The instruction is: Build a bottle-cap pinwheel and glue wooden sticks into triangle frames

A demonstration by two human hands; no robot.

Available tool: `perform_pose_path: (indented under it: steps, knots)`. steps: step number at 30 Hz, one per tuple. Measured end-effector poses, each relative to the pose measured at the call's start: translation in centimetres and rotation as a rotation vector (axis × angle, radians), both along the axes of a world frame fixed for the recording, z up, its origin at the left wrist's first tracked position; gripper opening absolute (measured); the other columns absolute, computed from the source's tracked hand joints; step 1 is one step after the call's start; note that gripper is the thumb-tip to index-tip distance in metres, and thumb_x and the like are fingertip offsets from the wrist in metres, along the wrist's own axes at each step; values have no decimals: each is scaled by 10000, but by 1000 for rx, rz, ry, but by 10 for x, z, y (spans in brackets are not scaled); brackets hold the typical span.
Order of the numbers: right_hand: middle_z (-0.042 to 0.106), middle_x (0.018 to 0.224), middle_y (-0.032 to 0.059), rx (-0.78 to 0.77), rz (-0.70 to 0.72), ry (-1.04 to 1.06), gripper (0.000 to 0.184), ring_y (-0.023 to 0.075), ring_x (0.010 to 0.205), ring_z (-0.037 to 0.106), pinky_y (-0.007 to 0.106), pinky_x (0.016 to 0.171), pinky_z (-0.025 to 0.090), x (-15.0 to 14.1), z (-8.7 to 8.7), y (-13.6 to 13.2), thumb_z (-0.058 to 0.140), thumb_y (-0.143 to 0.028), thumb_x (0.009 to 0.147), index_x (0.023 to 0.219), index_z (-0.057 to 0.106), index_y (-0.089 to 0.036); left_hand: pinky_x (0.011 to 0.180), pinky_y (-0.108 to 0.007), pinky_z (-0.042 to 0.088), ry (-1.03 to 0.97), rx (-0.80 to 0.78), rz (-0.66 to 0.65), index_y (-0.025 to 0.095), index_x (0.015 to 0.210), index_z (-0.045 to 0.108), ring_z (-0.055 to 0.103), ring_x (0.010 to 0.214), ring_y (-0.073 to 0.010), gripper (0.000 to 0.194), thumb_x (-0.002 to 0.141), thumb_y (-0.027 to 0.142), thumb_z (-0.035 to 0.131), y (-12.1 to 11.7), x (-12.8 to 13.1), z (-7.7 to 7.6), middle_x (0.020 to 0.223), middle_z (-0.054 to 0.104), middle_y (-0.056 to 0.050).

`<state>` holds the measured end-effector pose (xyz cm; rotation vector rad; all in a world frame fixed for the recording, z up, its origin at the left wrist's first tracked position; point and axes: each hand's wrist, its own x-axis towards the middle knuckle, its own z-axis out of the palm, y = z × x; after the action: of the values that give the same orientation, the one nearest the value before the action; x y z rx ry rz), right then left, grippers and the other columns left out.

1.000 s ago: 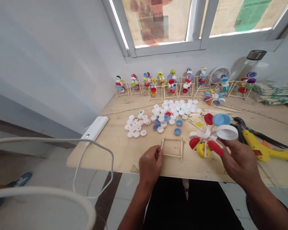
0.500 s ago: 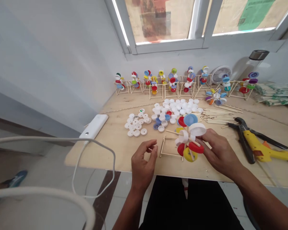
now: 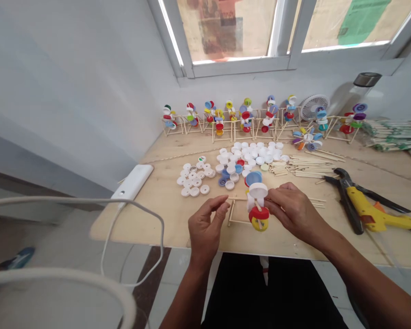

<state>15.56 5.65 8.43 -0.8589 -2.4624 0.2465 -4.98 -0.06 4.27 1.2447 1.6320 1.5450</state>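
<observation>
- The right hand (image 3: pixel 291 208) is closed on the right side of the wheel (image 3: pixel 258 191); whether its fingertips grip stick or cap is hidden.
- The wheel, with blue, white, red and yellow caps showing, is between the two hands, nearly edge-on.
- Its axle (image 3: pixel 239 198) reaches across to the left hand (image 3: pixel 207 228).
- The left hand is half curled, thumb and forefinger near each other at the axle's end; I cannot tell whether they pinch it.
- The frame (image 3: pixel 230 214) is just right of the left fingertips, its right part hidden behind the wheel.
- Beyond the hands are white caps (image 3: pixel 250 153), with pierced caps (image 3: pixel 195 178) beyond the left hand.
- Loose sticks (image 3: pixel 310 167) are beyond the right hand.
- To its right, pliers (image 3: pixel 346 194) are beside a yellow glue gun (image 3: pixel 376 217).
- Farthest from both hands, finished wheels (image 3: pixel 246 121) stand along the wall.
- Left of the left hand is a power bank (image 3: pixel 135 183) with a cable (image 3: pixel 162 228).
</observation>
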Motion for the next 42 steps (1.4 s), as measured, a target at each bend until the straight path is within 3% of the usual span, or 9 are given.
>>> perform_pose_path:
  steps: [16, 24, 30, 42]
  knots:
    - [691, 826, 40, -110, -92, -35, 219, 145, 737, 606, 318, 783, 396, 1, -6, 0, 403, -265, 957, 947, 601, -173, 711, -256, 520, -77, 13, -53, 182, 812, 697, 652, 752, -146, 139, 753, 307, 681, 9, 2, -14, 777, 698, -10]
    - [703, 879, 53, -131, -154, -33, 239, 170, 781, 627, 309, 747, 433, 1, -11, -1, 406, -274, 943, 943, 630, -191, 697, -259, 510, 21, 47, -45, 175, 820, 700, 628, 734, -142, 147, 767, 308, 668, 11, 2, -16, 767, 677, -16]
    - [706, 902, 41, -221, -184, 21, 234, 178, 826, 636, 317, 760, 453, 1, -12, -2, 409, -250, 919, 965, 634, -208, 688, -258, 502, 47, 52, -41, 179, 822, 702, 616, 731, -143, 142, 765, 304, 666, 11, 2, -17, 769, 670, -15]
    - [684, 753, 2, -520, -154, 185, 252, 146, 744, 641, 297, 757, 460, 7, -15, 0, 409, -226, 884, 1007, 628, -201, 684, -251, 498, 26, 41, -57, 179, 828, 699, 611, 723, -134, 144, 760, 303, 675, 13, 1, -22, 769, 668, -11]
